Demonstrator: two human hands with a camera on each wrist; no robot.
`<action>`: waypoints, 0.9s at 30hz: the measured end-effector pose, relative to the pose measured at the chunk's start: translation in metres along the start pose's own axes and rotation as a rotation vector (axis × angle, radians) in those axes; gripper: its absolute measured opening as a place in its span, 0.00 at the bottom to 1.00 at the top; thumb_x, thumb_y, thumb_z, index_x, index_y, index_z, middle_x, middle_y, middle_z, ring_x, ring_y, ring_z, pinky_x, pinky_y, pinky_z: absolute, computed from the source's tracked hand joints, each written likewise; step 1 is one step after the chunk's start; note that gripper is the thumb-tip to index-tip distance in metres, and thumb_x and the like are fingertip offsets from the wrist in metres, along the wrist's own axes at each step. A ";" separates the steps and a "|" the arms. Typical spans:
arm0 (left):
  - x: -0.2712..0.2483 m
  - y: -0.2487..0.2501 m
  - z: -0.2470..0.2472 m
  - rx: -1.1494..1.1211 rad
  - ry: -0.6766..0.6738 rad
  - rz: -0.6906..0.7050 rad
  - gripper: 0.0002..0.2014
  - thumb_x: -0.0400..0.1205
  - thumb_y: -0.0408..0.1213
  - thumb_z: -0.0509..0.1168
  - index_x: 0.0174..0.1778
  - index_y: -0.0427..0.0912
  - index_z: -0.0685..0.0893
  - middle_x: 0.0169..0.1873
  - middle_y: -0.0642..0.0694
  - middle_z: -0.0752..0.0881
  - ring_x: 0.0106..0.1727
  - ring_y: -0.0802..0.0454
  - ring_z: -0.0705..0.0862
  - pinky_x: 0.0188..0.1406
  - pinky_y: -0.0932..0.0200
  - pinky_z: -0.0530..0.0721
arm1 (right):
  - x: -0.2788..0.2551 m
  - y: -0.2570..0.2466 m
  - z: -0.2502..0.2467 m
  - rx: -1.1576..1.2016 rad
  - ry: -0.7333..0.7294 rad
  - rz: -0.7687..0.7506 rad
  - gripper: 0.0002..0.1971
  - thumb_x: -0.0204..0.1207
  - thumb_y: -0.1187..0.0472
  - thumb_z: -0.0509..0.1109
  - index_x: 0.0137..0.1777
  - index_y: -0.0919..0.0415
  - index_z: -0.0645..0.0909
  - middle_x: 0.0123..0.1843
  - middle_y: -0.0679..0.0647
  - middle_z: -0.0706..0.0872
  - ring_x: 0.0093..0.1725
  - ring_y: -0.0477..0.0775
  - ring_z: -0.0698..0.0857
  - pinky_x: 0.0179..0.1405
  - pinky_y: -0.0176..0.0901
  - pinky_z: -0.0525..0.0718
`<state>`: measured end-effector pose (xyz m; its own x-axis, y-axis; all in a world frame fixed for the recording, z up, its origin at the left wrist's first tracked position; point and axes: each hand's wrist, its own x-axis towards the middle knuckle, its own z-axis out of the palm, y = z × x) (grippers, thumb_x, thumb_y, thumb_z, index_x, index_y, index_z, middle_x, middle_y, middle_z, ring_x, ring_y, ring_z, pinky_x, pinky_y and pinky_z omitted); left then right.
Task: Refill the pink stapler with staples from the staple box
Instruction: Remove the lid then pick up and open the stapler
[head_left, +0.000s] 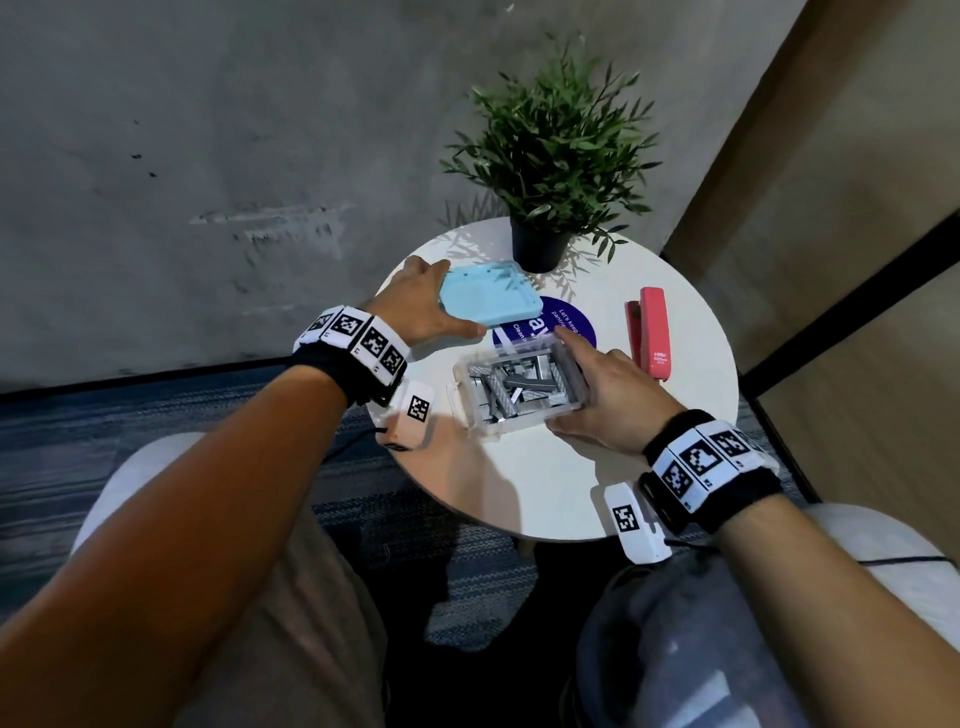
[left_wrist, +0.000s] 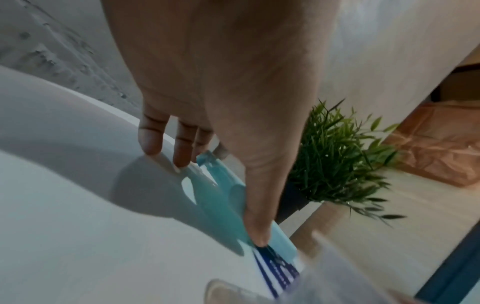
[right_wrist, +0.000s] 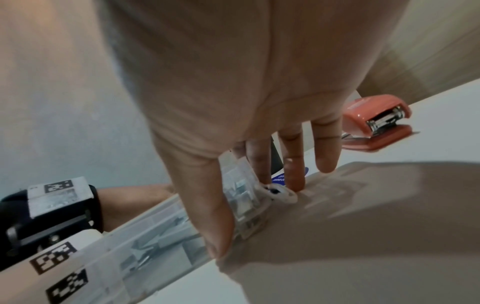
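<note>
A clear plastic staple box (head_left: 517, 387) (right_wrist: 161, 236) sits uncovered at the middle of the round white table (head_left: 524, 493), filled with several grey staple strips. My right hand (head_left: 602, 387) (right_wrist: 249, 191) grips its right side, thumb at the near corner and fingers along the far end. My left hand (head_left: 423, 306) (left_wrist: 207, 185) holds the light blue lid (head_left: 488, 293) (left_wrist: 226, 197) by its left edge, between thumb and fingers, just above the table behind the box. The pink stapler (head_left: 652, 332) (right_wrist: 374, 125) lies closed at the right of the table, apart from both hands.
A potted green plant (head_left: 556, 156) (left_wrist: 335, 156) stands at the table's far edge, just behind the lid. A round blue sticker (head_left: 563, 325) is on the tabletop between lid and box. My knees are under the near edge; a wooden panel stands to the right.
</note>
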<state>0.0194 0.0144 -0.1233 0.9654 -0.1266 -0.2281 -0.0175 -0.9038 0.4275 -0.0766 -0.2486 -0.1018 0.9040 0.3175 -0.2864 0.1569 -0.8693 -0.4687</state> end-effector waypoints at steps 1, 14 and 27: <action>0.000 0.000 0.002 0.029 0.016 0.000 0.54 0.69 0.64 0.75 0.84 0.39 0.59 0.74 0.35 0.67 0.75 0.36 0.70 0.75 0.42 0.73 | 0.000 0.000 0.000 -0.002 -0.001 -0.004 0.53 0.70 0.51 0.82 0.87 0.44 0.48 0.68 0.57 0.84 0.59 0.54 0.72 0.50 0.48 0.71; -0.023 0.013 -0.017 0.019 0.156 0.148 0.30 0.80 0.57 0.68 0.74 0.44 0.77 0.68 0.39 0.79 0.64 0.40 0.81 0.66 0.45 0.79 | 0.006 -0.008 0.004 -0.069 0.028 0.011 0.52 0.70 0.47 0.80 0.87 0.47 0.49 0.73 0.57 0.82 0.67 0.61 0.76 0.58 0.50 0.75; -0.061 0.038 -0.001 0.177 -0.273 0.313 0.55 0.68 0.63 0.77 0.85 0.51 0.53 0.67 0.46 0.72 0.70 0.47 0.69 0.67 0.52 0.71 | 0.012 -0.010 -0.012 0.004 -0.003 -0.002 0.58 0.68 0.39 0.80 0.89 0.50 0.46 0.86 0.56 0.68 0.79 0.59 0.70 0.75 0.53 0.71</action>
<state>-0.0400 -0.0115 -0.0926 0.8031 -0.4866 -0.3440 -0.3649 -0.8580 0.3616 -0.0630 -0.2410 -0.0903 0.9026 0.3202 -0.2877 0.1569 -0.8671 -0.4727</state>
